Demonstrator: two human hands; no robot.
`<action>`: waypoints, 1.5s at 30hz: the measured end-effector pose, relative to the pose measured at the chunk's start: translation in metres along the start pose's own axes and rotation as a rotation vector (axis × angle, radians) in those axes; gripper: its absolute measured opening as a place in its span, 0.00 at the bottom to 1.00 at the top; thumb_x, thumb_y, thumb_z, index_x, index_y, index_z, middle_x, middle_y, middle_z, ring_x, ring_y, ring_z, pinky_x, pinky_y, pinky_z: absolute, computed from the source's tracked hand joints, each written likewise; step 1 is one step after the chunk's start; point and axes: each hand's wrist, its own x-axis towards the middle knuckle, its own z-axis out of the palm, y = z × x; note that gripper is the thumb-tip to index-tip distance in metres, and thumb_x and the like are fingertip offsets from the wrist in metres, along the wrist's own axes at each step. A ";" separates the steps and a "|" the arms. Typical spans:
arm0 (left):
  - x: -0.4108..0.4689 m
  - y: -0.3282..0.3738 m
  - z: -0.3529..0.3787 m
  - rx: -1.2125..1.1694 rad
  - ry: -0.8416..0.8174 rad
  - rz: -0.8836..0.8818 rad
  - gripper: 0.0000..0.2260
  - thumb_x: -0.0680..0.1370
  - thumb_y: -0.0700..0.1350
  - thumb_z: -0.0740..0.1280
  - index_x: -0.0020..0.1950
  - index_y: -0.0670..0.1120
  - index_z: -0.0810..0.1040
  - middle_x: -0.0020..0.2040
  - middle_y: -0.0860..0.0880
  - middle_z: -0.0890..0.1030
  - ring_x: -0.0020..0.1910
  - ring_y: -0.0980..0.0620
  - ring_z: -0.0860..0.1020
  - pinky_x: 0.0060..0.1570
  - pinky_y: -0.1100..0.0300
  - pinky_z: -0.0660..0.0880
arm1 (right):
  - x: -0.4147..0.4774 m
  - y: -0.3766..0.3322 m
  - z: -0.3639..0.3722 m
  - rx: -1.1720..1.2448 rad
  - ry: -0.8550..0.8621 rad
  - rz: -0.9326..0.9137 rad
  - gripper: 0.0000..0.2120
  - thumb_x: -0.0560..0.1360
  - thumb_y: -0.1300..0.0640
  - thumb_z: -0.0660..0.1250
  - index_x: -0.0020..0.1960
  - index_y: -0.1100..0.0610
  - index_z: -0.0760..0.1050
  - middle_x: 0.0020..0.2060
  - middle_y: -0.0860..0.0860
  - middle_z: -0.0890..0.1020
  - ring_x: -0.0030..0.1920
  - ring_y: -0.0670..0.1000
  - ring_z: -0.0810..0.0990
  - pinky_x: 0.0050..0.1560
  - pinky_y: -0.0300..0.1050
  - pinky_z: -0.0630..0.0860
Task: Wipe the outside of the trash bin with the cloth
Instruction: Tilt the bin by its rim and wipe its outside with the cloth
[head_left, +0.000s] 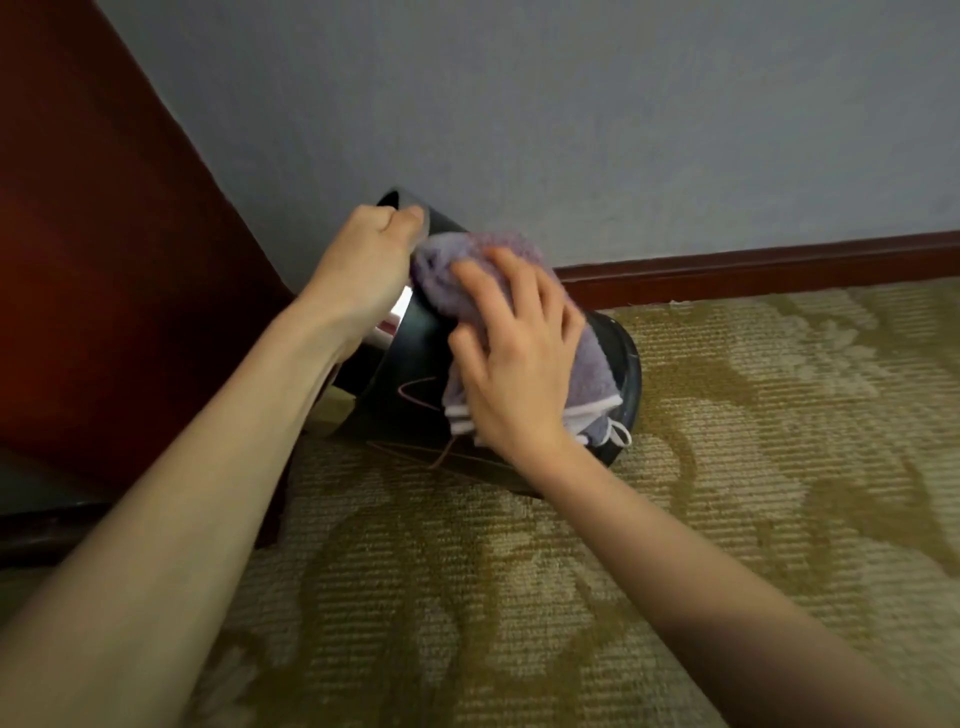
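A black round trash bin (402, 374) leans tilted on the carpet, its mouth toward the upper left and its base toward the right. My left hand (363, 260) grips the bin's upper rim, thumb on the outside. A purple terry cloth (467, 260) with a white hem lies over the bin's side. My right hand (511, 358) presses flat on that cloth with spread fingers, holding it against the bin's wall. The far side of the bin is hidden.
Dark red wooden furniture (93, 291) stands close on the left of the bin. A grey wall (571, 114) with a dark red baseboard (753, 265) runs behind. Patterned beige-green carpet (597, 571) covers the floor in front and to the right.
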 end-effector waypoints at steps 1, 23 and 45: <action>0.000 0.001 0.001 -0.007 0.005 0.000 0.20 0.81 0.45 0.58 0.28 0.48 0.63 0.28 0.52 0.66 0.23 0.61 0.65 0.25 0.66 0.60 | 0.011 0.001 -0.001 0.018 -0.016 0.049 0.20 0.71 0.53 0.60 0.63 0.50 0.74 0.63 0.52 0.75 0.62 0.55 0.70 0.59 0.54 0.64; -0.019 0.006 0.009 0.013 -0.081 0.018 0.19 0.83 0.51 0.53 0.35 0.44 0.67 0.32 0.50 0.66 0.31 0.54 0.66 0.35 0.56 0.63 | 0.052 0.082 -0.016 0.189 -0.269 0.460 0.14 0.74 0.53 0.60 0.58 0.50 0.76 0.54 0.55 0.81 0.56 0.60 0.76 0.59 0.59 0.70; -0.026 -0.008 -0.006 0.021 -0.006 -0.023 0.19 0.82 0.52 0.55 0.43 0.39 0.75 0.35 0.47 0.71 0.33 0.52 0.70 0.35 0.57 0.65 | -0.005 0.069 -0.022 0.158 -0.037 0.441 0.15 0.74 0.59 0.59 0.60 0.51 0.73 0.58 0.49 0.76 0.57 0.54 0.70 0.56 0.50 0.60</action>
